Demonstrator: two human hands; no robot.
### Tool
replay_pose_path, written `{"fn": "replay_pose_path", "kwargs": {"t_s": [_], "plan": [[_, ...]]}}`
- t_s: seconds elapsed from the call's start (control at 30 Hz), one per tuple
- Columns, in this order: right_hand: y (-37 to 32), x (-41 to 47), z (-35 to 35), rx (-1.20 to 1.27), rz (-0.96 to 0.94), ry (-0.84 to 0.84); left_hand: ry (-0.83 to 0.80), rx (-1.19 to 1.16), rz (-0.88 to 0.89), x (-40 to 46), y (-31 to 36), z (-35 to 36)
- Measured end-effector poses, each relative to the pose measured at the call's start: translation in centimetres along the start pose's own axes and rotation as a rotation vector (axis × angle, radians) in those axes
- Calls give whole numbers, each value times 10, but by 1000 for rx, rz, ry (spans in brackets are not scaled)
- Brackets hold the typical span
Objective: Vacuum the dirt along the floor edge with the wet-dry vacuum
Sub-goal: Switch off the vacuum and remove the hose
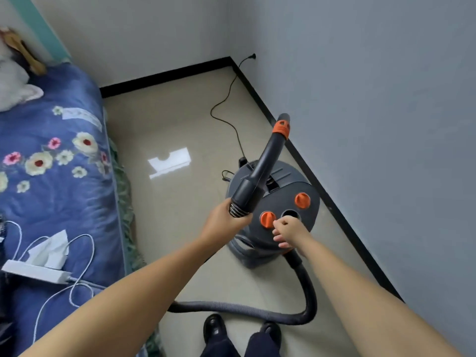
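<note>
From the head view, the left hand (226, 220) grips the black curved hose handle (260, 168), nozzle end raised off the floor. The right hand (284, 231), fingers loosely curled, rests on the dark grey drum vacuum (280, 202) beside an orange knob (268, 219) (whether it pinches anything, I cannot tell). The vacuum stands near the black skirting (304, 161); judging by this, suction along the edge has not begun.

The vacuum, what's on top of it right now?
On the vacuum lid: two orange knobs, a round open port and a handle recess. The right hand covers part of the front, and the wand held by the left hand hides the rear left.
</note>
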State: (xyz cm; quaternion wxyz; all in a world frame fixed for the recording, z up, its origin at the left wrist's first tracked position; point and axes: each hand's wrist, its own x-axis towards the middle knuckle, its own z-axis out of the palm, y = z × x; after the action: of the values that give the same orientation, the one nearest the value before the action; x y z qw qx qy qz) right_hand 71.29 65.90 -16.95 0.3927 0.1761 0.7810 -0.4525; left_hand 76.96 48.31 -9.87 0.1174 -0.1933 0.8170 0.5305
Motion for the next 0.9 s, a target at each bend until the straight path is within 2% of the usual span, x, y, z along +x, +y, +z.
{"fn": "replay_pose_path", "kwargs": {"t_s": [0.1,0.2,0.33,0.57,0.7,0.9], "plan": [[8,31,16,-254,-117,110,14,22,35,12,-9,7],[8,57,28,-454,-102,192,22,16,56,18,-23,14],[9,72,31,-778,-167,205,27,23,27,14,-39,25],[10,69,25,-1194,-381,212,73,-52,-52,6,-44,34],[10,68,22,-1274,-433,203,89,-93,-48,9,-37,33],[-4,49,10,-1231,-353,150,72,-63,-28,5,-33,29]]}}
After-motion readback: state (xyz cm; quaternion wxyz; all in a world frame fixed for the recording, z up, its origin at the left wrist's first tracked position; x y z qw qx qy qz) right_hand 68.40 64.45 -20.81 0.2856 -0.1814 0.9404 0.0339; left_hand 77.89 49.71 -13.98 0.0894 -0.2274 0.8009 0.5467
